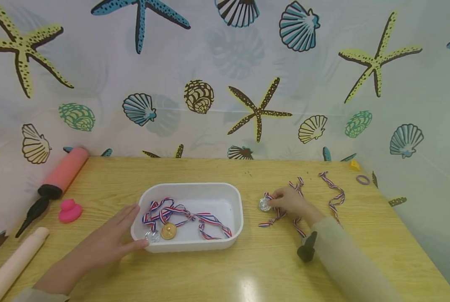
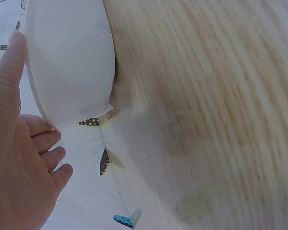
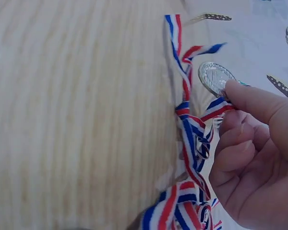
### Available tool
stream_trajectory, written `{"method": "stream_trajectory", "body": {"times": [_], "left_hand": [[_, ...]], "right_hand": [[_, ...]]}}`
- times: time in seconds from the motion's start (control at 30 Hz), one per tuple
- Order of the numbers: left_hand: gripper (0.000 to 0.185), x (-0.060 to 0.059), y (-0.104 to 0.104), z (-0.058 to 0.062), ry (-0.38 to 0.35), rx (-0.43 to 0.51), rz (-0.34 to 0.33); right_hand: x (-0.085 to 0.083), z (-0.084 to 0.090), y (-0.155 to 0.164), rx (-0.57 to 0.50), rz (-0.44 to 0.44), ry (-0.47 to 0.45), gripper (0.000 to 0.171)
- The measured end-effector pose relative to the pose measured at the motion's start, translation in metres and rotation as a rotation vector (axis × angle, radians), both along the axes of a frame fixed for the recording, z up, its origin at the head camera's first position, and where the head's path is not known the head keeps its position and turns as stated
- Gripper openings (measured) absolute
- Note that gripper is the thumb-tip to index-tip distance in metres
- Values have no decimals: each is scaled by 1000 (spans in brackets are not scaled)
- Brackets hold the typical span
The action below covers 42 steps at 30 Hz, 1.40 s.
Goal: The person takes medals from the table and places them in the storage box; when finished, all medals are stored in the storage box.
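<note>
In the head view my right hand (image 1: 290, 201) pinches a silver medal (image 1: 264, 204) between thumb and fingers, to the right of a white plastic tub (image 1: 187, 247). The right wrist view shows the same silver medal (image 3: 215, 78) held at its edge, its red, white and blue ribbon (image 3: 216, 109) running down by the fingers. My left hand (image 1: 115, 237) rests at the tub's left end, thumb on the near rim and fingers along the side. Inside the tub lie a gold medal (image 1: 169, 231), a silver medal (image 1: 152, 236) and striped ribbons (image 1: 210, 218).
More striped ribbon (image 1: 337, 197) lies right of my right hand. A purple ring (image 1: 362, 180) and a small yellow piece (image 1: 355, 165) are at the back right. On the left are a pink pump (image 1: 64, 172), a pink rubber duck (image 1: 70, 211) and a pale rolling-pin-like rod (image 1: 17, 260).
</note>
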<state>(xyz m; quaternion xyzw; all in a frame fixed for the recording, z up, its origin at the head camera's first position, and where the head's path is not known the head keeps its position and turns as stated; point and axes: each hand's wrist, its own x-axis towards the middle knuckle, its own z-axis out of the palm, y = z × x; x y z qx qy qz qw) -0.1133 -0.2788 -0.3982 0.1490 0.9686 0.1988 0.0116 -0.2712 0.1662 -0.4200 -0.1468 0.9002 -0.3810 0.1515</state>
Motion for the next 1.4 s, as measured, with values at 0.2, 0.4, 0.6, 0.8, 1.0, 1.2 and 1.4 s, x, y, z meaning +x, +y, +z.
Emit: {"method": "stream_trajectory", "body": {"times": [0.2, 0.4, 0.6, 0.8, 1.0, 1.2, 1.4], "left_hand": [[91, 0, 0, 0, 0, -4, 3], [91, 0, 0, 0, 2, -6, 6], [91, 0, 1, 1, 3, -5, 5], [91, 1, 2, 2, 8, -5, 0], [91, 1, 1, 2, 4, -5, 4], [91, -1, 0, 0, 0, -5, 2], [91, -2, 0, -1, -9, -1, 1]], "right_hand": [[0, 14, 6, -42, -28, -87, 19], [-1, 36, 7, -128, -52, -138, 23], [-1, 66, 10, -152, -13, -94, 25], [-1, 109, 9, -159, 6, -34, 27], [1, 157, 2, -203, -1, 39, 26], [3, 200, -15, -237, 8, 129, 26], [11, 224, -41, -214, 43, 181, 27]]}}
